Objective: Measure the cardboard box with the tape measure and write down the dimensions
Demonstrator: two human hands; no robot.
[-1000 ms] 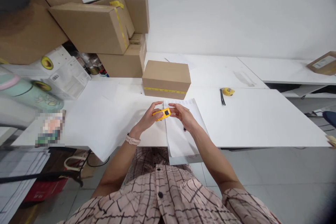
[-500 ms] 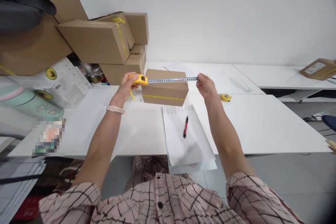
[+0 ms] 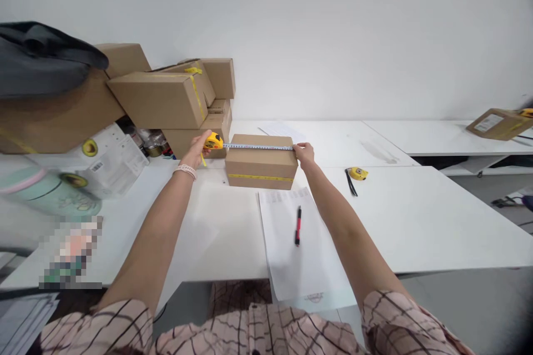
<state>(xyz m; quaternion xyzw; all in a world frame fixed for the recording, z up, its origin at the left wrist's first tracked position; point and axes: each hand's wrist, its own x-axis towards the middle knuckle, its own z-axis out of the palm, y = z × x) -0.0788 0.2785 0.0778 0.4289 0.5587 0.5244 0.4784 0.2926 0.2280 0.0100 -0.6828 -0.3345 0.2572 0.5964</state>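
A cardboard box (image 3: 262, 166) with a yellow strip along its front lies on the white table. Across its top runs the drawn-out blade of a yellow tape measure (image 3: 214, 141). My left hand (image 3: 197, 150) is closed around the tape measure's case, just off the box's left end. At the box's right top edge, my right hand (image 3: 305, 152) pinches the blade's free end. Nearer to me lies a sheaf of white paper (image 3: 283, 266) with a red and black pen (image 3: 298, 226) on it.
A second yellow tape measure (image 3: 358, 173) with a black strap lies to the right. Stacked cardboard boxes (image 3: 158, 101), a white carton (image 3: 112, 158) and a mint-green bottle (image 3: 50, 191) crowd the left side. Another small box (image 3: 495, 124) stands at the far right.
My right hand has moved left to the box's right edge, and the blade now lies lower along the box top. The camera view has tilted up.
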